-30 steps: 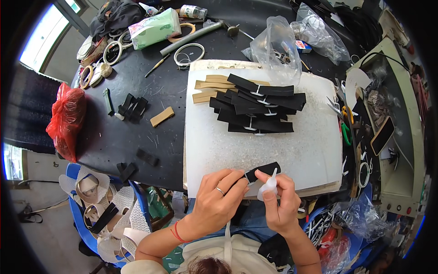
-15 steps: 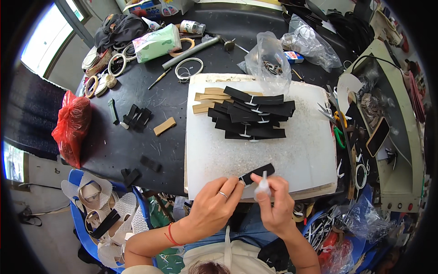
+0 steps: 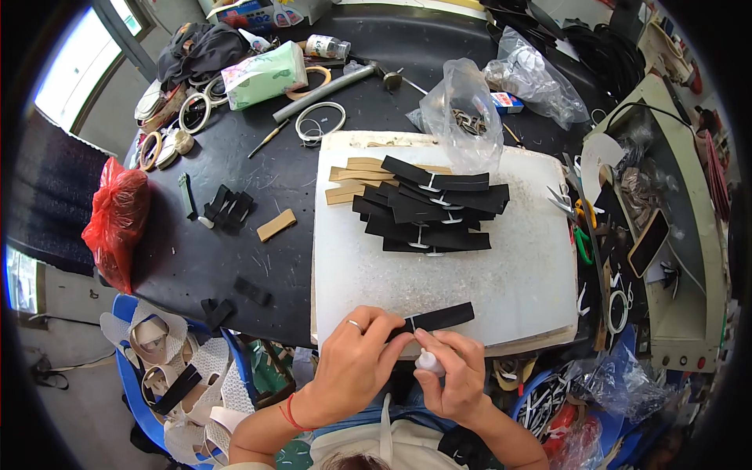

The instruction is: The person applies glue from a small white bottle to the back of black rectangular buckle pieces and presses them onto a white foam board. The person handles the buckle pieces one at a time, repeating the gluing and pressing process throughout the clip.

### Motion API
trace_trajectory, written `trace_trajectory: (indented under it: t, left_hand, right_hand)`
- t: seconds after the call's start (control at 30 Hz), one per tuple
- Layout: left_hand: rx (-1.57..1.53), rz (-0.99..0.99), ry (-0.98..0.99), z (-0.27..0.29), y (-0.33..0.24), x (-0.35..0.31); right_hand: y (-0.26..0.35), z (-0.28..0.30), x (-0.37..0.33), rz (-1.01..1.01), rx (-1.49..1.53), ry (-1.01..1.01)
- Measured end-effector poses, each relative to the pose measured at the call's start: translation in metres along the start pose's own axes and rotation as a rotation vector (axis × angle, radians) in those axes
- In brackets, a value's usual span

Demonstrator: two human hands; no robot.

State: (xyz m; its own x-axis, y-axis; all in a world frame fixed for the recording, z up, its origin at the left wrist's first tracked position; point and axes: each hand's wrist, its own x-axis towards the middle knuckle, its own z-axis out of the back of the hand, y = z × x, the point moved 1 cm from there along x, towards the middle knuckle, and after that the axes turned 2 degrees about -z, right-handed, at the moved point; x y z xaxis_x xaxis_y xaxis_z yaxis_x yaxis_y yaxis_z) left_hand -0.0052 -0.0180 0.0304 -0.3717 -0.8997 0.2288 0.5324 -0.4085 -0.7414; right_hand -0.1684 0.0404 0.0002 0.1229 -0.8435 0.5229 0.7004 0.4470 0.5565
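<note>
A black strap (image 3: pixel 444 317) with a pale bar across it lies near the front edge of the white board (image 3: pixel 533 274). My left hand (image 3: pixel 356 356) pinches its left end between thumb and fingers. My right hand (image 3: pixel 458 372) is closed round a small white squeeze bottle (image 3: pixel 428 362), its fingertips touching the strap's near edge beside my left thumb. The bottle's tip is hidden by my fingers. Farther back on the board is a pile of black straps (image 3: pixel 431 207) with pale T-shaped pieces. Tan strips (image 3: pixel 345 194) stick out on the pile's left.
Left of the board lie a tan strip (image 3: pixel 276 225) and black strap pieces (image 3: pixel 229 205). A clear plastic bag (image 3: pixel 470 117) rests on the board's back edge. Scissors (image 3: pixel 583 211) lie to the right. Blue tubs hold light straps (image 3: pixel 168 376) and scraps (image 3: pixel 540 399) below the table.
My right hand has moved left to the strap, and the bottle's upright nozzle has dropped out of sight. The strap's right end lies lower and flatter. The view has shifted slightly.
</note>
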Motion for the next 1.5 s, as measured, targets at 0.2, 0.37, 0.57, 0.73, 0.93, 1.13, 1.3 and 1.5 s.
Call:
trace_trajectory:
  t: [0.2,0.37,0.57,0.73,0.93,1.13,1.3,1.5]
  left_hand:
    - [-0.056,0.152,0.065,0.004,-0.010,0.008]
    - [-0.132,0.271,0.002,0.000,-0.018,0.009]
    - [-0.082,0.221,0.032,0.000,-0.014,0.006]
    - [-0.128,0.348,-0.063,0.028,-0.011,-0.010]
    - [-0.026,-0.022,-0.254,0.007,0.003,-0.039]
    - [0.013,-0.300,-0.095,0.000,-0.001,-0.007]
    - [-0.001,-0.354,0.018,0.002,0.015,0.001]
    - [-0.078,-0.276,-0.050,0.000,0.021,-0.009]
  right_hand:
    - [-0.001,-0.006,-0.009,0.034,-0.017,-0.024]
    - [0.007,-0.006,-0.012,-0.010,-0.096,-0.030]
    - [0.013,-0.005,-0.013,-0.036,-0.174,-0.013]
    - [0.006,0.018,0.001,-0.051,-0.066,-0.098]
    - [0.004,0.008,0.008,-0.001,0.079,0.042]
    - [-0.009,0.000,0.005,-0.068,0.267,0.024]
    - [-0.010,0.006,0.003,-0.212,0.409,0.052]
    - [-0.009,0.026,0.003,-0.363,0.561,-0.092]
